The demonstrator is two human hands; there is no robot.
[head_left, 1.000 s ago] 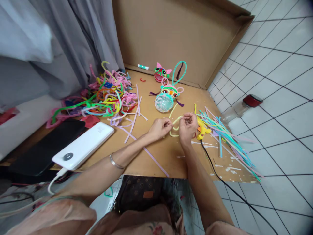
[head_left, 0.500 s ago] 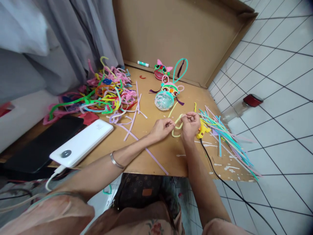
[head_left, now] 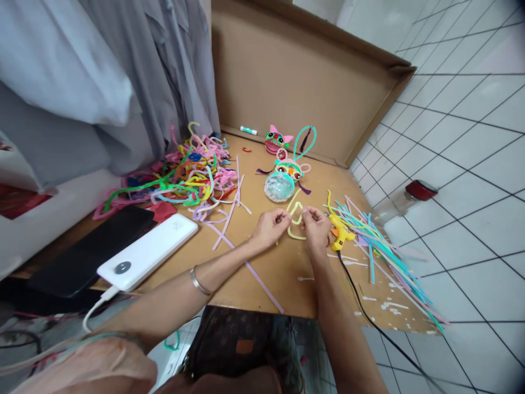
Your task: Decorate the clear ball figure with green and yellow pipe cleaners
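A pale yellow pipe cleaner (head_left: 297, 237), bent into loops, is held between my two hands over the table. My left hand (head_left: 271, 227) pinches it at the left, thumb against fingertips. On the other side my right hand (head_left: 316, 229) grips the looped part with its fingers closed. Just beyond the hands sits a figure with a clear, teal-rimmed bowl (head_left: 279, 187), pink rings and purple tassels. A pink-eared, green and red figure (head_left: 276, 139) stands behind it. Close to my right hand lies a yellow glue gun (head_left: 341, 232).
A tangled heap of coloured pipe cleaners (head_left: 188, 175) is at the left, straight ones (head_left: 385, 251) at the right. A white power bank (head_left: 150, 251) and a black phone-like slab (head_left: 94, 249) lie front left. A cardboard panel (head_left: 303, 82) rises behind; a red-lidded jar (head_left: 404, 200) stands right.
The view has tilted, so the table sits lower in the picture. My hands have shifted slightly on the pale yellow pipe cleaner, and its loop now shows more upright between them.
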